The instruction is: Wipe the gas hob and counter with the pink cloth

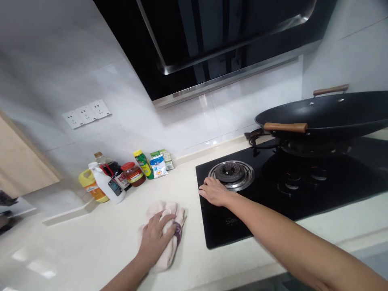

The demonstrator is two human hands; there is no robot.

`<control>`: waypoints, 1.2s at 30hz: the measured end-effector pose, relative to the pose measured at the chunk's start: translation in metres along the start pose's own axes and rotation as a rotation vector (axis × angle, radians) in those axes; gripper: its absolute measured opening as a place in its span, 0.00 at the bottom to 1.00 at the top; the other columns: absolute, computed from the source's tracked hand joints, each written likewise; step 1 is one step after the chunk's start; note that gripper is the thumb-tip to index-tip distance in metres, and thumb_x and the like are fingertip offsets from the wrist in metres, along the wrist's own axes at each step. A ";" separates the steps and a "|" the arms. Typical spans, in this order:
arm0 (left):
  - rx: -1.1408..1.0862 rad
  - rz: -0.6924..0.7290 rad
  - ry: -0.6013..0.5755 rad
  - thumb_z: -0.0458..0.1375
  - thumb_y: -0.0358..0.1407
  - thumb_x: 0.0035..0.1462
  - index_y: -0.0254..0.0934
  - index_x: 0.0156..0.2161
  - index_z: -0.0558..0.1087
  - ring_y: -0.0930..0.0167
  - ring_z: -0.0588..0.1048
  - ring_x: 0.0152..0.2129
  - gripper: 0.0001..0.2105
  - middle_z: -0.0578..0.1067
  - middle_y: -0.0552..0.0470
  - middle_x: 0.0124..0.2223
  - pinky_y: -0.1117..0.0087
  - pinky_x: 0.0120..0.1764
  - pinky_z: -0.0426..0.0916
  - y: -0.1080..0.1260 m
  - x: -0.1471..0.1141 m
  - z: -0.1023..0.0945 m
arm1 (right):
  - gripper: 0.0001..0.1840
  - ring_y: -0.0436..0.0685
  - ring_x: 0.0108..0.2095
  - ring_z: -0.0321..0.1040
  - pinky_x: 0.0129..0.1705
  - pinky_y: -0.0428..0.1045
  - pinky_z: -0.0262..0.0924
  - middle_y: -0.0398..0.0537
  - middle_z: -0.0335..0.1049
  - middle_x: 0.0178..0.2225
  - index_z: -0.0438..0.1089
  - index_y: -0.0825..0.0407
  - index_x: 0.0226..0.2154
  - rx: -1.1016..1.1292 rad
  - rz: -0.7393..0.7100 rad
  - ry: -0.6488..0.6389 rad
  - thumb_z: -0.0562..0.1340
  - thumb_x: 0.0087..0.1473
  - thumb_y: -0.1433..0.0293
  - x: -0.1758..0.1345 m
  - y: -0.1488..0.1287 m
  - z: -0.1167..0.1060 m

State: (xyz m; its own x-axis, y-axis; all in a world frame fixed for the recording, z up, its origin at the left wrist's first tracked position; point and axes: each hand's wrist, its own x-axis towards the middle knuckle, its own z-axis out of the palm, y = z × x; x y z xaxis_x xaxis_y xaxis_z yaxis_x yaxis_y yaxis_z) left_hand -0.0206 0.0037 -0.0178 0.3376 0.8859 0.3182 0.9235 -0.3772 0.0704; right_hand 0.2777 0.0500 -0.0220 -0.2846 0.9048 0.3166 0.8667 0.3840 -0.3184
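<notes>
On pale surface [121,238] by tiled wall [188,121], cloth [166,255] is clasped by left grip [155,239]; at cooktop [218,226], closure of right grip [216,192] unclear.

Pale pink cloth [167,255] (purple patch [178,230] on one side), bunched on countertop [121,230] beside black cooktop [269,173]

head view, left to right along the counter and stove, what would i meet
Yellow bottle → red-lidded jar → cloth → right hand → wok
</notes>
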 end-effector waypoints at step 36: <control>-0.007 -0.056 -0.026 0.49 0.46 0.65 0.48 0.57 0.70 0.56 0.65 0.57 0.19 0.68 0.44 0.58 0.49 0.56 0.59 0.086 0.129 0.043 | 0.26 0.64 0.54 0.57 0.55 0.61 0.52 0.57 0.61 0.53 0.61 0.50 0.58 0.152 0.087 0.078 0.44 0.68 0.54 0.005 0.001 -0.008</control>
State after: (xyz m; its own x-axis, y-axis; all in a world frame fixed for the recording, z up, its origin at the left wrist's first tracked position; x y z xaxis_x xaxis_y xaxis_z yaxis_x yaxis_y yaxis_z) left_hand 0.1104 0.0966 -0.0112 0.2901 0.9123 0.2891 0.9397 -0.3287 0.0942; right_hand 0.2804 0.0533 -0.0141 -0.1737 0.9212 0.3481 0.8132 0.3335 -0.4770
